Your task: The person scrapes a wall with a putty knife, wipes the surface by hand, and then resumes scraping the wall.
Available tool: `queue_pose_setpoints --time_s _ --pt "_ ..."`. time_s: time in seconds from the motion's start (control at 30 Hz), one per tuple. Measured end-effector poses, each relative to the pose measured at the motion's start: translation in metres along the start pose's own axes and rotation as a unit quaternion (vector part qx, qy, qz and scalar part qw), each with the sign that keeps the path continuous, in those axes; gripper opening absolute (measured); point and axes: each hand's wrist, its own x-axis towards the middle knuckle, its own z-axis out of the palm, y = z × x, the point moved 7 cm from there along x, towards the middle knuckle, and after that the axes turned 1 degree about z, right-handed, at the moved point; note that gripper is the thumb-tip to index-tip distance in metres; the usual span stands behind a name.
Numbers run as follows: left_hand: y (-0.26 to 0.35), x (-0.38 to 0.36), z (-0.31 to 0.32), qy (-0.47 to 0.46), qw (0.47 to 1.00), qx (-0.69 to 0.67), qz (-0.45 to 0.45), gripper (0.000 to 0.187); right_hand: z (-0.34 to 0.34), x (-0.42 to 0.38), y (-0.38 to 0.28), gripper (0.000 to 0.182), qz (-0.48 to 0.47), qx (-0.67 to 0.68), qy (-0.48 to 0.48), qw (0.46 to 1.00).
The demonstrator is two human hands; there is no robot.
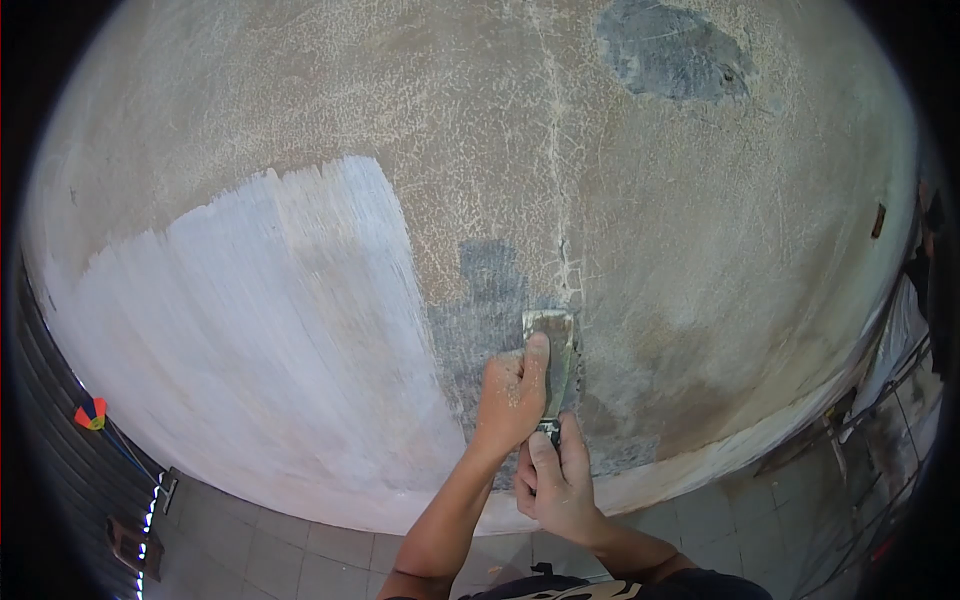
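A putty knife (562, 350) with a worn, whitish blade edge lies against the wall (670, 250), its blade pointing up. My left hand (512, 400) is closed around the blade, the thumb pressed along its face and pale crumbs on the skin. Lower down, my right hand (562, 485) grips the dark handle, most of which its fingers hide. Around the blade is a bare grey patch (490, 275), bordered by flaking, cracked beige coating. A vertical crack runs upward just above the knife.
Fresh-looking white paint (280, 330) covers the wall's lower left. Another grey patch (675, 50) shows at upper right. Below is a tiled floor (330, 560). Corrugated sheeting (50, 430) and a red, yellow and blue object (92, 413) stand left; clutter and rails are at right.
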Motion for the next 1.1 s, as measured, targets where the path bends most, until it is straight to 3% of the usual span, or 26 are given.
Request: queue_pose_setpoints --time_s 0.1,0.33,0.5,0.7,0.8,0.9,1.0,1.07,1.1 --pt "0.023 0.015 0.000 -0.011 0.999 -0.034 0.005 0.058 0.006 0.006 -0.020 0.012 0.000 0.006 -0.011 1.000" --pt "0.012 0.007 0.001 0.001 1.000 -0.011 -0.007 0.057 0.003 0.002 -0.012 0.011 0.013 0.010 -0.004 1.000" --pt "0.041 0.025 0.000 -0.007 0.998 -0.064 -0.008 0.057 0.011 0.011 -0.038 0.012 -0.031 0.000 -0.033 0.999" --pt "0.014 0.010 0.005 0.001 1.000 -0.016 0.024 0.057 0.000 0.003 -0.017 0.010 0.004 -0.001 -0.020 1.000" --pt "0.042 0.023 0.002 0.003 0.999 -0.032 0.029 0.057 0.008 0.010 -0.042 0.009 -0.013 0.000 -0.026 1.000" --pt "0.033 0.022 0.002 0.001 0.999 -0.030 0.011 0.056 0.003 0.012 -0.032 0.011 -0.012 0.013 -0.042 0.999" --pt "-0.022 -0.011 0.006 -0.055 0.996 -0.064 0.007 0.056 -0.026 0.001 0.013 0.012 0.017 -0.060 0.002 0.998" --pt "-0.100 -0.068 0.012 -0.043 0.982 -0.134 -0.126 0.059 -0.073 -0.019 0.090 0.012 -0.129 -0.322 -0.054 0.936" --pt "-0.160 -0.109 0.013 -0.189 0.947 -0.121 -0.229 0.062 -0.093 -0.038 0.120 0.014 0.037 -0.283 -0.051 0.957"
